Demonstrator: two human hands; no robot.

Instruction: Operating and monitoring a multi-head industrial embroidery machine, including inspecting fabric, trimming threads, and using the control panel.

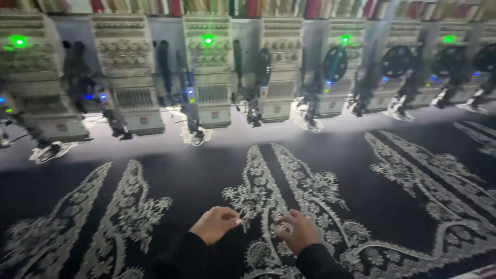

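The white floral embroidery [268, 206] lay stitched into the dark fabric [206, 175], low and centre on the long machine bed, and both hands worked on it. The left hand [215, 223] was curled, thumb and forefinger pinched narrow on something pale and thread-like at the motif's edge; what exactly was pinched I could not tell, it was too small and blurred. The right hand [298, 232] rested just beside it, fingers bent and pressing down on the stitched leaves, touching the cloth. Dark sleeves [315, 263] covered both wrists.

Matching lace-like motifs spread across the cloth to either side, one pair at the left [124, 212], another running off at the right [413, 170]. Beyond the hands, well apart from them, a row of embroidery machine heads [212, 88] stood over the fabric's far edge, green indicator lights [208, 40] glowing on them. Nothing lay between the hands and the motif; the needle heads stood over the far strip only
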